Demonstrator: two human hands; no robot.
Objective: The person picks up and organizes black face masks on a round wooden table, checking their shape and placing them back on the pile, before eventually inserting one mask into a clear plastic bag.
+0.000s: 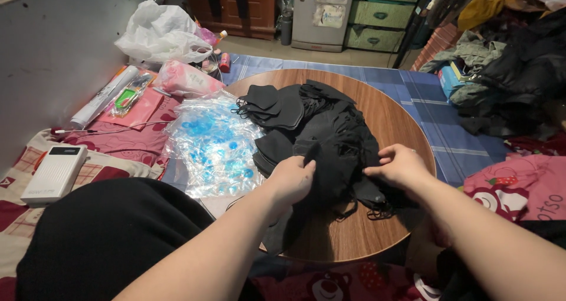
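Observation:
A heap of black cloth face masks (321, 124) lies on a round wooden table (395, 115). My left hand (290, 180) grips a black mask at the near edge of the heap. My right hand (400, 166) pinches black fabric with its ear loops at the heap's right side. Both hands rest over the pile, about a hand's width apart. A stack of flat black masks (271, 105) sits at the heap's far left.
Clear plastic bags with blue print (213, 143) lie left of the table. A white power bank (54, 173), a pink packet (186, 80) and a white plastic bag (160, 34) are farther left. Dark clothes (519, 77) pile up at right. A fridge (321, 15) stands behind.

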